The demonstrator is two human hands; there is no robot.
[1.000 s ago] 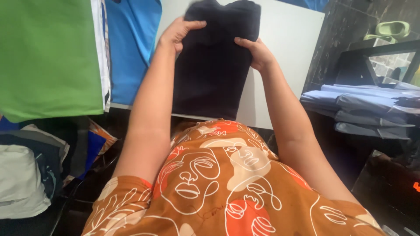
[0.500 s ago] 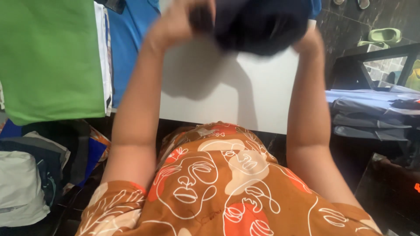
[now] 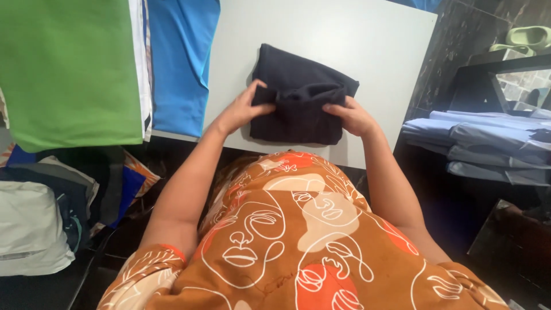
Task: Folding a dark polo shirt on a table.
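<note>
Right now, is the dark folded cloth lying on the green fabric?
No, the dark folded cloth lies on the white table, between both hands, while the green fabric sits apart at far left.

The counter point(image 3: 367, 40) is a flat white board with a plain surface. A dark navy folded cloth point(image 3: 301, 95) lies on it, near the front edge. At the left side a blue cloth point(image 3: 181, 63) covers the edge of the counter, and beside it lies a green cloth point(image 3: 69, 69).
</note>
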